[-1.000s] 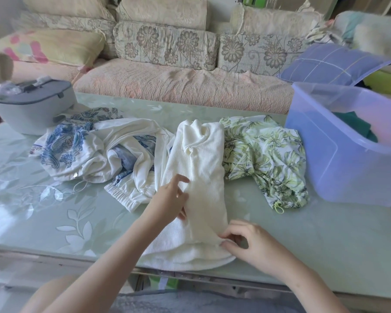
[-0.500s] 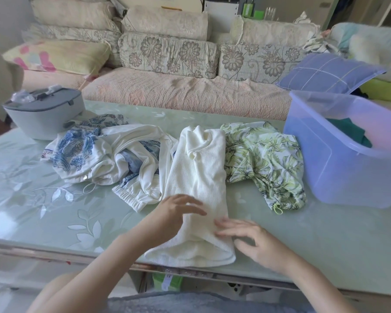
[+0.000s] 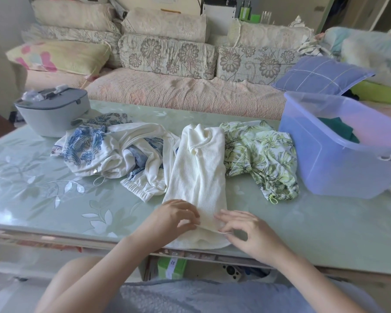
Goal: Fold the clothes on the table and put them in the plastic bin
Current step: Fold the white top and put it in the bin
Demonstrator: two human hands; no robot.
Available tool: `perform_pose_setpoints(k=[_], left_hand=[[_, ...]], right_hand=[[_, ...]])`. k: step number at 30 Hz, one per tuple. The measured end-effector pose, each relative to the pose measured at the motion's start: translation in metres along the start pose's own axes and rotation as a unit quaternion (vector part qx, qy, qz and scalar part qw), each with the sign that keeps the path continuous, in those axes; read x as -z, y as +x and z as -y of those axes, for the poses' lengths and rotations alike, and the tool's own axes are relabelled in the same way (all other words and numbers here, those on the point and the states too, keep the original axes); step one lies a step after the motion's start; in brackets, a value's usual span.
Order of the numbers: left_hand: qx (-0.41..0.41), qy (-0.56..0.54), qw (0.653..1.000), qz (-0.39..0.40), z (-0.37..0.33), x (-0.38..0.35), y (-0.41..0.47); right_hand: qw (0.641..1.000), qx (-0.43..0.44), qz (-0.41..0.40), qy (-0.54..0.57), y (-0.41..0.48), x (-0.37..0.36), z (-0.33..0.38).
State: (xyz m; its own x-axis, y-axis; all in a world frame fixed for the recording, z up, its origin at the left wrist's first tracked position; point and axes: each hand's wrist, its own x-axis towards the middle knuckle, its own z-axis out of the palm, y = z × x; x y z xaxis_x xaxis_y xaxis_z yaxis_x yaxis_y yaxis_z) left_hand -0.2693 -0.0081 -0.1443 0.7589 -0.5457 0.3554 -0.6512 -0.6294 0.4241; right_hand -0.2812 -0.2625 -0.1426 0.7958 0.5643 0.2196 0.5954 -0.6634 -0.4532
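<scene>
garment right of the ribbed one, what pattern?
Green leaf print on white, clearest in the head view.

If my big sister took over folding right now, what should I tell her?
The left hand pinches the near edge of the white top. The right hand pinches the same edge beside it.
Where: the white top lies as a long narrow strip mid-table. The blue-and-white clothes are bunched to its left and the green leafy shirt to its right. The plastic bin is at the far right.
Done: the top's sides are folded in, and a dark green cloth is in the bin.
Left: fold the top short, bin it, then do the other clothes.
</scene>
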Motion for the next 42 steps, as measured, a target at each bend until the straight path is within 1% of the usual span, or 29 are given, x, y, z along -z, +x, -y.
perform_pose_setpoints(k=[3,5,7,9,10,12,13,15,17,20,22,24,26,28,30,31,33,35,37,38,40,41,42], left_hand=[[0.009,0.003,1.000,0.017,0.000,-0.002,-0.006],[0.008,0.010,1.000,0.013,0.001,-0.002,-0.005],[0.022,-0.006,0.999,0.025,0.002,0.001,-0.007],[0.019,0.025,0.998,0.055,0.006,0.009,-0.014],[0.021,0.058,0.995,0.072,0.009,0.015,-0.019],[-0.010,0.125,0.990,0.061,0.019,0.028,-0.026],[-0.029,0.153,0.986,0.053,0.024,0.034,-0.029],[-0.048,0.188,0.980,0.051,0.037,0.043,-0.035],[-0.062,0.194,0.976,0.070,0.044,0.049,-0.039],[-0.094,0.195,0.973,0.083,0.047,0.046,-0.036],[-0.102,0.184,0.975,0.065,0.048,0.042,-0.032],[-0.101,0.167,0.979,0.054,0.047,0.038,-0.029],[-0.107,0.143,0.982,0.053,0.046,0.034,-0.028],[-0.110,0.118,0.987,0.023,0.043,0.031,-0.028],[-0.070,0.075,0.995,-0.002,0.039,0.032,-0.027],[-0.042,0.046,0.998,-0.008,0.035,0.033,-0.027],[0.004,0.002,1.000,0.001,0.026,0.033,-0.030],[0.054,-0.038,0.997,0.028,0.014,0.033,-0.034],[0.109,-0.080,0.991,0.023,0.004,0.032,-0.034],[0.142,-0.118,0.983,0.008,0.001,0.032,-0.032],[0.207,-0.214,0.954,-0.041,-0.002,0.031,-0.018],[0.243,-0.251,0.935,-0.065,-0.001,0.030,-0.009],[0.282,-0.265,0.918,-0.086,0.002,0.029,0.002]], right_hand=[[0.998,-0.007,0.058,0.003,-0.005,0.002,0.003],[0.998,-0.009,0.065,0.002,-0.004,0.006,0.006],[0.996,-0.021,0.089,0.014,-0.002,0.012,0.012],[0.989,-0.047,0.143,0.010,-0.003,0.020,0.014],[0.985,-0.048,0.168,-0.016,-0.002,0.023,0.013],[0.980,-0.007,0.184,-0.074,0.003,0.026,0.009],[0.979,0.020,0.185,-0.084,0.007,0.026,0.005],[0.978,0.036,0.192,-0.076,0.017,0.028,0.000],[0.976,0.045,0.201,-0.073,0.023,0.028,-0.006],[0.973,0.069,0.201,-0.086,0.024,0.027,-0.016],[0.974,0.084,0.188,-0.092,0.023,0.023,-0.020],[0.977,0.104,0.161,-0.088,0.021,0.016,-0.023],[0.981,0.130,0.119,-0.086,0.019,0.008,-0.025],[0.987,0.129,0.082,-0.057,0.018,0.003,-0.024],[0.993,0.100,0.063,-0.017,0.018,0.002,-0.020],[0.996,0.068,0.062,0.005,0.018,0.003,-0.019],[0.994,-0.027,0.081,0.066,0.013,0.008,-0.014],[0.980,-0.091,0.087,0.152,0.006,0.016,-0.007],[0.962,-0.118,0.058,0.241,-0.001,0.027,0.007],[0.951,-0.127,0.041,0.279,-0.001,0.031,0.012],[0.925,-0.135,0.010,0.356,0.007,0.038,0.020],[0.914,-0.158,-0.021,0.373,0.014,0.039,0.020],[0.909,-0.191,-0.063,0.365,0.024,0.039,0.016]])
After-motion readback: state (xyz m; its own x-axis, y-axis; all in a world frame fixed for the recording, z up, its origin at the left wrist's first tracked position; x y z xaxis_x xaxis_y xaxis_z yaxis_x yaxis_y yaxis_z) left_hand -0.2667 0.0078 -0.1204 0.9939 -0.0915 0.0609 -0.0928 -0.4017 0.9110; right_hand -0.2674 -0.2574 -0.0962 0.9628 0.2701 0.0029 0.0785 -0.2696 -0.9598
